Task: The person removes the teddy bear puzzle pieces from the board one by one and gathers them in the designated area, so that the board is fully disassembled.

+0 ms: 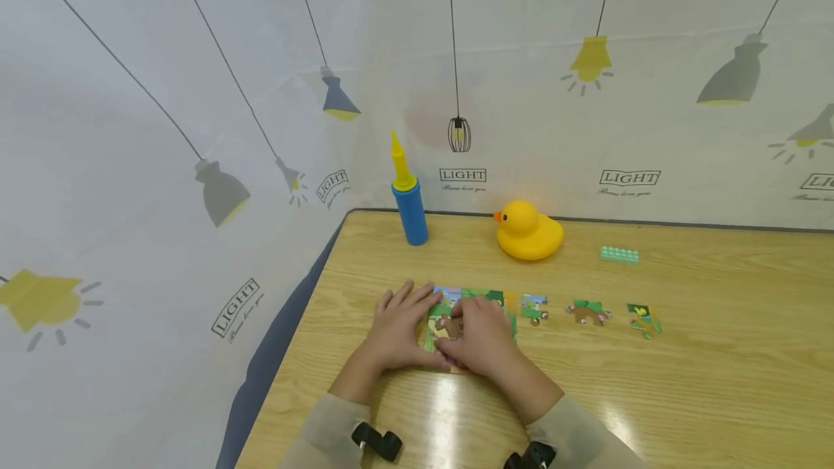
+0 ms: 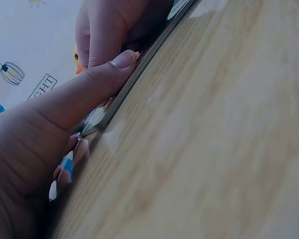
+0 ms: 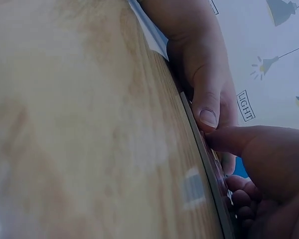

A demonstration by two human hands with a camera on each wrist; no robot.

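A colourful jigsaw puzzle in a shallow tray lies on the table under both hands. My left hand spreads along its left side, fingers reaching to the top left corner. The left thumb lies over the near edge of the tray. Over the right part of the puzzle, my right hand bends its fingers down onto the picture, thumb tip close to the left thumb. The right fingers touch the surface at the tray's rim; I cannot tell whether they hold a piece.
Three loose jigsaw pieces lie right of the tray: a blue-green one, a brown-green one and a green-orange one. Behind stand a blue pump with yellow nozzle, a yellow rubber duck and a mint studded block.
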